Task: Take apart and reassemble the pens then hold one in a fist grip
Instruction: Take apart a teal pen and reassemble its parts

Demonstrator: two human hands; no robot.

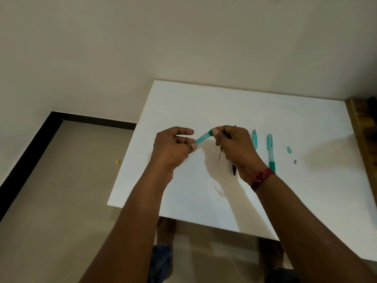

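Fingertips (pixel 191 146) of the left hand (pixel 173 149) are pinched on the lower end of a translucent teal barrel (pixel 203 137), with the index finger held straight above it. The upper, darker end is pinched by the curled thumb and fingers of the right hand (pixel 234 148). One barrel is held this way, slanted in the air above the middle of the white table (pixel 183 103). On the table to the right, one whole teal pen (pixel 271 152), one loose teal cap-like piece (pixel 254 138), one short teal piece (pixel 289 150) and one tiny grey bit (pixel 295 161) are laid apart from each other. One black pen (pixel 234 170) is largely hidden by the right hand. One thin dark rod (pixel 219 155) is seen just below that hand's fingers; whether it is held cannot be told. A red thread band (pixel 261 178) is worn on the right wrist. One yellow scrap (pixel 117 161) is seen on the floor to the left.
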